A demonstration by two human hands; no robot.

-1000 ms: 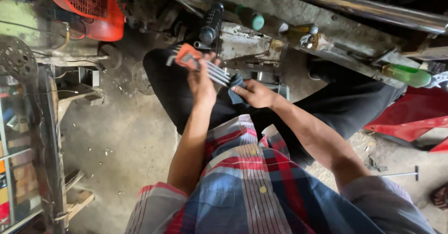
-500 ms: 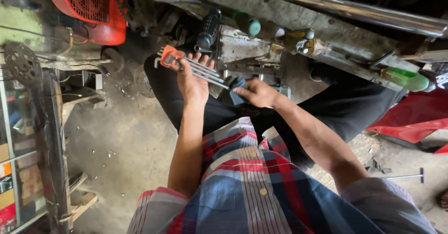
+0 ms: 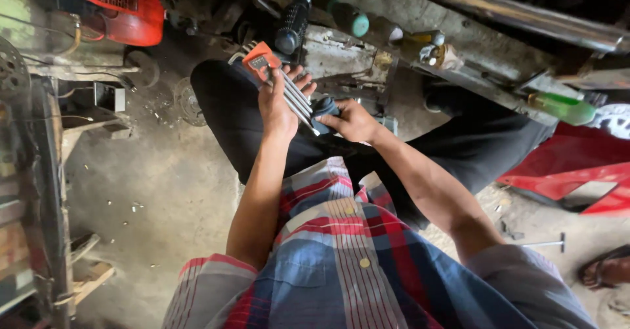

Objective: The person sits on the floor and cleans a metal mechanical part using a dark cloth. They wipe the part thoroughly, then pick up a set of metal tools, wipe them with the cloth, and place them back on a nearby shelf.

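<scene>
Steel hex keys (image 3: 295, 99) in an orange holder (image 3: 259, 59) are resting in the left hand (image 3: 279, 106); the right hand (image 3: 351, 119) is pinching their tips, risking one slipping out onto the floor (image 3: 151, 191).

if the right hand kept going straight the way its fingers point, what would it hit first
Most likely the long ends of the hex keys held in the left hand; the right hand points up-left at them, fingertips already at their tips. Depth is unclear.
</scene>
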